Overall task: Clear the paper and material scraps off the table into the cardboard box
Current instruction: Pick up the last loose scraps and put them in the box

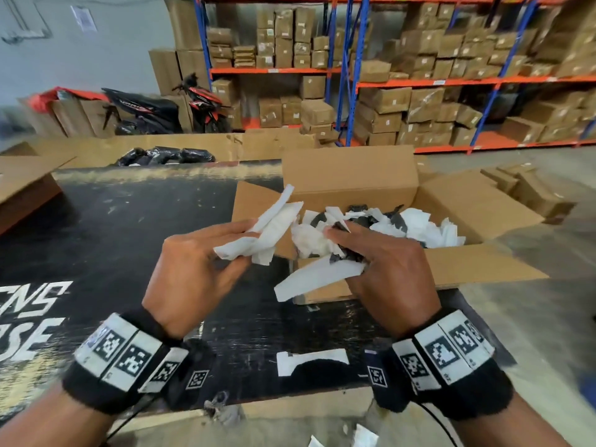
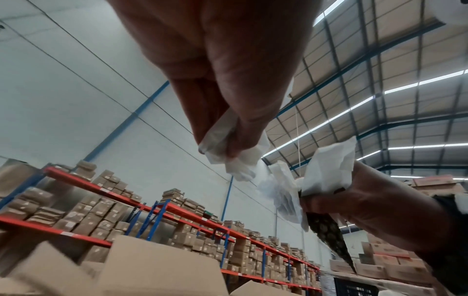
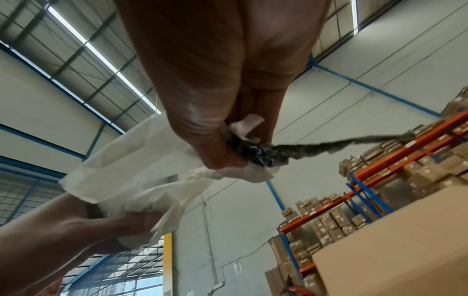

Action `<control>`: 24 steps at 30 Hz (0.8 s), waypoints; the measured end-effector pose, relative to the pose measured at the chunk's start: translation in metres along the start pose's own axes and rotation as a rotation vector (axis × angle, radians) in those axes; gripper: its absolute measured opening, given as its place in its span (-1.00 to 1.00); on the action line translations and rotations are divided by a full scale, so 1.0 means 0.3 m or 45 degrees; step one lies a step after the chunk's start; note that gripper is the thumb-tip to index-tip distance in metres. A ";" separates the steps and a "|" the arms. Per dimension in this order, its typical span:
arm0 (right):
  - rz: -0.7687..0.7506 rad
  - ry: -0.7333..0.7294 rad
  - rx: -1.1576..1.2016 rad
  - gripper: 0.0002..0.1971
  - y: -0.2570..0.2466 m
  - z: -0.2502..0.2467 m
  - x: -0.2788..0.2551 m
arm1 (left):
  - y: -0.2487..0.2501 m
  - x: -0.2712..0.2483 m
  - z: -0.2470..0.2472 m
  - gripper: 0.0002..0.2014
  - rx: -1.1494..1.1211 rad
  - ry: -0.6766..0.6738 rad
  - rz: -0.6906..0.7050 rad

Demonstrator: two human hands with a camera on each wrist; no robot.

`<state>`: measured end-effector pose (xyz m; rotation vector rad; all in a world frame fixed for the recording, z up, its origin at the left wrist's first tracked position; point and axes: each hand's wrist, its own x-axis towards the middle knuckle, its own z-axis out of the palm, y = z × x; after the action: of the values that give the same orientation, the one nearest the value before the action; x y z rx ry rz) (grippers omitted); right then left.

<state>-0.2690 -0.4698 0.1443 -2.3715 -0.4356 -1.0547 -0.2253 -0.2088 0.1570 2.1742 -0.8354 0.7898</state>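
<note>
An open cardboard box (image 1: 351, 175) stands at the table's right edge, holding several white and black scraps (image 1: 416, 224). My left hand (image 1: 206, 253) grips a bunch of white paper scraps (image 1: 274, 227) just left of the box's near flap. My right hand (image 1: 380, 253) grips white paper and dark material scraps (image 1: 319, 275) over the box's near edge. In the left wrist view my fingers pinch the white paper (image 2: 228, 152). The right wrist view shows white paper (image 3: 126, 170) and a dark strip (image 3: 303, 148) in my right hand.
The black table (image 1: 145, 227) has white lettering at its left. A flat cardboard sheet (image 1: 22, 182) lies at far left, black bags (image 1: 164, 154) behind the table. Small scraps (image 1: 361, 437) lie below the near edge. Shelves of boxes (image 1: 419, 91) and a motorbike (image 1: 167, 108) stand beyond.
</note>
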 end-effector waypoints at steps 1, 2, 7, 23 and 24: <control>0.014 0.005 -0.040 -0.39 0.035 -0.039 0.017 | 0.015 0.035 0.030 -0.66 -0.018 -0.013 0.000; 0.020 0.001 -0.092 -0.46 0.070 -0.076 0.037 | 0.026 0.072 0.059 -0.64 -0.042 -0.031 -0.007; 0.054 -0.115 -0.291 -0.53 0.248 -0.231 0.181 | 0.053 0.294 0.214 -0.65 0.061 -0.143 0.069; 0.381 -1.155 -0.636 -0.54 0.970 0.015 0.555 | -0.196 0.790 0.863 -0.70 0.422 -0.815 -0.203; 0.394 -1.287 -0.600 -0.48 0.994 0.039 0.543 | -0.217 0.782 0.902 -0.69 0.379 -0.967 -0.211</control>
<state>-0.0149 -0.6946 0.1667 -3.1313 -0.1277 0.2934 0.0445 -0.4525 0.1414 2.8147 -0.9065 -0.0330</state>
